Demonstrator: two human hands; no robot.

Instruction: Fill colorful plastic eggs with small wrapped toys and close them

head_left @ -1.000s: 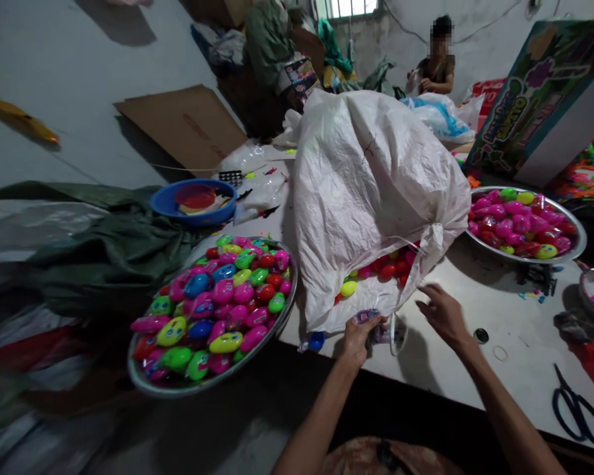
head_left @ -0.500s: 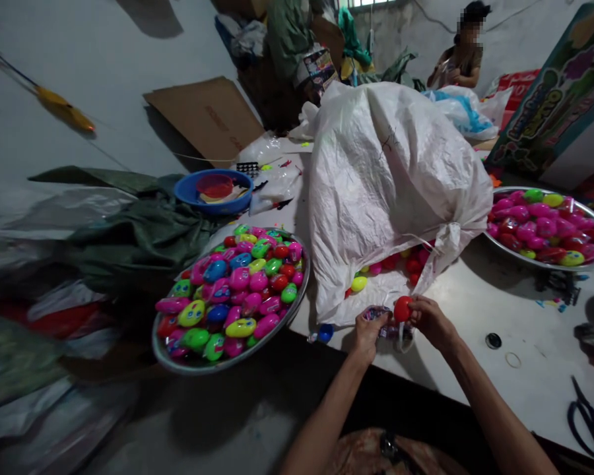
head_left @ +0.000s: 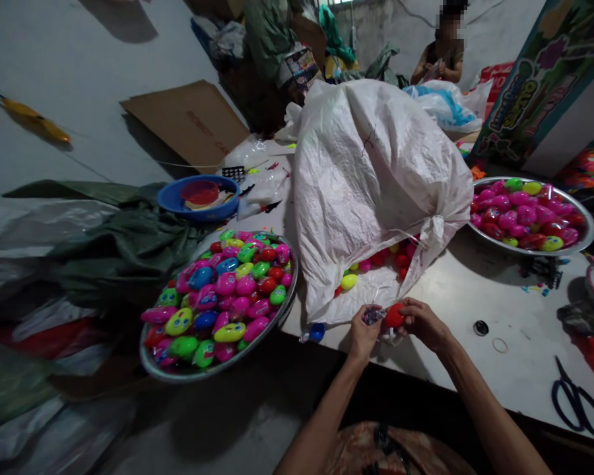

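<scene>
My right hand (head_left: 424,323) pinches a red plastic egg (head_left: 394,315) between thumb and fingers. Close beside it, my left hand (head_left: 363,338) is closed on a small, shiny wrapper with a dark printed pattern (head_left: 373,316). The egg is right up against the wrapper; whether they overlap I cannot tell. Some clear or pale plastic hangs below the egg. Both hands are over the table edge, just in front of the open mouth of a white woven sack (head_left: 371,185). Inside the mouth lie red, pink and yellow eggs, among them a yellow egg (head_left: 348,282).
To the left stands a metal basin (head_left: 198,377) heaped with colourful wrapped eggs; another basin (head_left: 592,231) is at the right. Scissors (head_left: 577,402), a black ring (head_left: 481,328) and a blue piece (head_left: 317,332) lie on the table (head_left: 455,359). Behind the sack, a person (head_left: 438,63) handles something.
The whole view has shifted slightly. The red egg in my right hand has come closer to the wrapper in my left. The person at the back has moved their hands a little.
</scene>
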